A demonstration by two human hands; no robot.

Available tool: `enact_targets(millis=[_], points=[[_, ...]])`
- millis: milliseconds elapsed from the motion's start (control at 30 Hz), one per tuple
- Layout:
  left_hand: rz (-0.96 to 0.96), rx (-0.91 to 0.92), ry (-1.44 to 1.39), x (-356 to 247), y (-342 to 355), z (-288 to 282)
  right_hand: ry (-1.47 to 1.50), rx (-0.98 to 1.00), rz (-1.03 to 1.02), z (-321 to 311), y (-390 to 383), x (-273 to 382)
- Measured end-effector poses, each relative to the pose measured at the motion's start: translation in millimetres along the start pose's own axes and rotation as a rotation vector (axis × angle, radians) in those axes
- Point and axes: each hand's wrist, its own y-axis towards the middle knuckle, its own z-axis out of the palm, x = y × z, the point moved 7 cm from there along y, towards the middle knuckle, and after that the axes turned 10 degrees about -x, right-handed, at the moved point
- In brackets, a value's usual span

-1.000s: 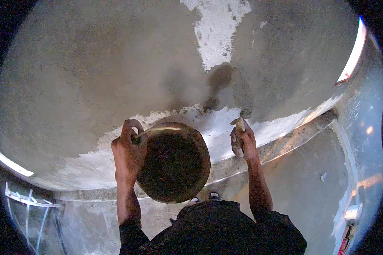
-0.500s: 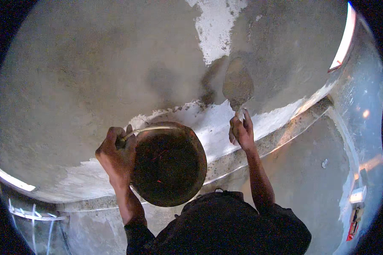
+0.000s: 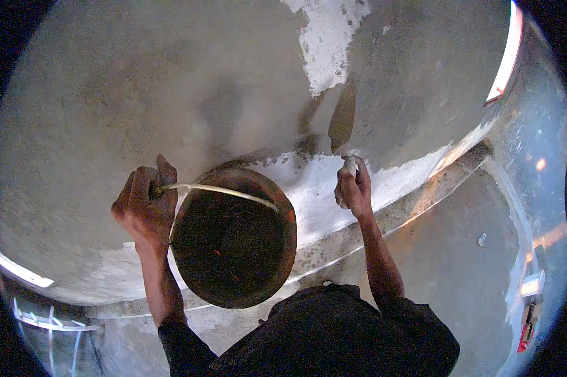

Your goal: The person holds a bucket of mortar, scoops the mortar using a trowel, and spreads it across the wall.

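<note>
The left hand (image 3: 144,210) is gripping, fingers curled, the pale handle of the round dark pan (image 3: 233,235) beside the grey wall (image 3: 139,94), keeping it near the trowel (image 3: 343,122), which the fisted right hand (image 3: 352,188) is pressing flat against the plaster.

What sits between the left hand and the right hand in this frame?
In the head view, the round dark pan, held by the left hand at its rim, fills most of the gap; then whitish plaster up to the right hand gripping a trowel.

Grey plastered wall (image 3: 170,81) bears white patches (image 3: 324,38).
</note>
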Motion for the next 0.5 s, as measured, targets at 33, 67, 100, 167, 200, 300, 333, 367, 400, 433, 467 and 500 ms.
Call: enact_targets(millis=[33, 67, 100, 167, 200, 300, 333, 367, 400, 433, 467, 500], points=[[0.001, -0.001, 0.003, 2.9, 1.4, 1.1, -0.017, 0.0, 0.048, 1.0, -0.7, -3.5], [0.021, -0.022, -0.01, 2.1, 4.9, 1.0, -0.017, -0.001, 0.043, -1.7, 0.5, -5.6], [0.04, -0.043, -0.022, 1.1, 8.1, -0.4, 0.041, 0.009, 0.029, -4.4, 2.6, -11.1], [0.006, -0.017, -0.046, -3.1, 13.1, -2.9, 0.1, 0.018, 0.013, -5.5, 6.6, -20.1], [-0.027, 0.014, -0.07, -3.3, 13.4, -2.7, 0.003, -0.001, -0.053, -5.9, 9.3, -21.3], [-0.01, 0.046, -0.085, -3.0, 9.4, -0.8, -0.216, -0.071, -0.134, -1.7, 13.4, -27.7], [-0.01, 0.046, -0.088, -2.8, 8.0, -1.2, -0.337, -0.118, -0.147, -1.1, 14.9, -31.1], [-0.023, 0.047, -0.1, -1.7, 7.0, -1.4, -0.337, -0.124, -0.147, -0.4, 18.6, -39.1], [-0.034, 0.047, -0.104, 0.1, 7.5, -5.8, -0.496, -0.174, -0.257, 2.1, 22.8, -39.7], [-0.031, 0.048, -0.101, 1.6, 7.7, -11.2, -0.655, -0.223, -0.367, 5.8, 25.6, -39.7], [-0.044, 0.087, -0.09, 3.0, 4.8, -9.5, -0.659, -0.258, -0.478, 12.4, 25.9, -31.3], [-0.057, 0.127, -0.08, 3.5, 2.1, -7.3, -0.667, -0.264, -0.476, 14.2, 28.7, -34.2]])
